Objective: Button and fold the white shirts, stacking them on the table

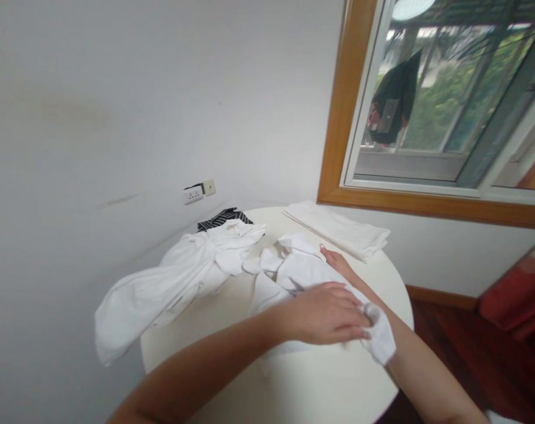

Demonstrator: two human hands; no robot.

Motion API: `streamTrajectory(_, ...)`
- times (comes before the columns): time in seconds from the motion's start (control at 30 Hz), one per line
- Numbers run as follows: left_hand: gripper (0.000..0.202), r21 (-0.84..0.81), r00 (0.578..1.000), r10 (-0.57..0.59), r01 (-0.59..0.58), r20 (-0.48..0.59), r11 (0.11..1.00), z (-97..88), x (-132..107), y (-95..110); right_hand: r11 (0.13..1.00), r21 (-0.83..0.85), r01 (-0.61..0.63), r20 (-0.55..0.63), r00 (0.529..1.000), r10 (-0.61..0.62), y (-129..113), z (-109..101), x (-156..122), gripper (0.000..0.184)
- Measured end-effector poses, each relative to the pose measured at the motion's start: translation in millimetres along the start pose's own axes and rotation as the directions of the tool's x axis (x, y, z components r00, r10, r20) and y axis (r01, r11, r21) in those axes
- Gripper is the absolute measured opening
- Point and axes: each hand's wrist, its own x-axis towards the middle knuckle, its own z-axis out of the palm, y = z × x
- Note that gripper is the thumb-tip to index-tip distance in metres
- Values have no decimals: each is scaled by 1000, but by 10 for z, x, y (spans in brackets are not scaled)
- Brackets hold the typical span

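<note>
A crumpled white garment (302, 268) with a long sleeve lies on the round white table (285, 388). My left hand (326, 315) rests palm down across its sleeve, fingers extended side by side over the cloth. Past those fingertips, the sleeve's end (382, 341) drapes over my right forearm. My right hand (338, 264) is along the garment's far right edge, fingers stretched toward the back; cloth hides part of it. To the left, another rumpled white garment (196, 262) hangs partly over the table's edge.
A folded white cloth (338, 227) lies at the table's back right. Black-and-white striped fabric (225, 218) sits at the back left by the wall. A power socket (193, 195) is on the wall, and a wood-framed window (426, 200) is at the right.
</note>
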Motion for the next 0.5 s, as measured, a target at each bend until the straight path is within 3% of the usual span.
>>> streamTrajectory(0.07,27,-64,1000,23,-24,-10,998,-12,-149,-87,995,-73,69,4,998,-69,52,-24,36,66)
streamTrajectory(0.13,30,-17,985,-121,120,-125,993,5,-330,-279,977,-138,163,-12,986,-166,91,-14,74,60)
streamTrajectory(0.17,32,25,951,-227,238,-211,971,24,-420,-393,969,-149,197,-28,979,-204,102,-2,88,57)
streamTrajectory(0.23,30,105,845,-411,469,-341,877,73,-583,-615,962,-129,241,-63,966,-250,105,23,99,52)
streamTrajectory(0.3,47,150,697,-570,681,-435,717,128,-709,-792,958,-97,271,-90,956,-280,90,37,93,45)
streamTrajectory(0.37,66,152,564,-702,815,-435,559,171,-800,-916,955,-76,286,-117,949,-293,67,39,85,38)
streamTrajectory(0.4,66,150,527,-753,845,-395,513,183,-833,-962,956,-64,287,-128,947,-293,59,37,83,34)
streamTrajectory(0.43,59,147,520,-785,852,-338,502,186,-861,-1003,957,-44,286,-134,948,-290,54,35,83,31)
streamTrajectory(0.5,41,95,568,-787,821,-240,563,168,-900,-1073,962,26,274,-121,956,-269,58,36,89,26)
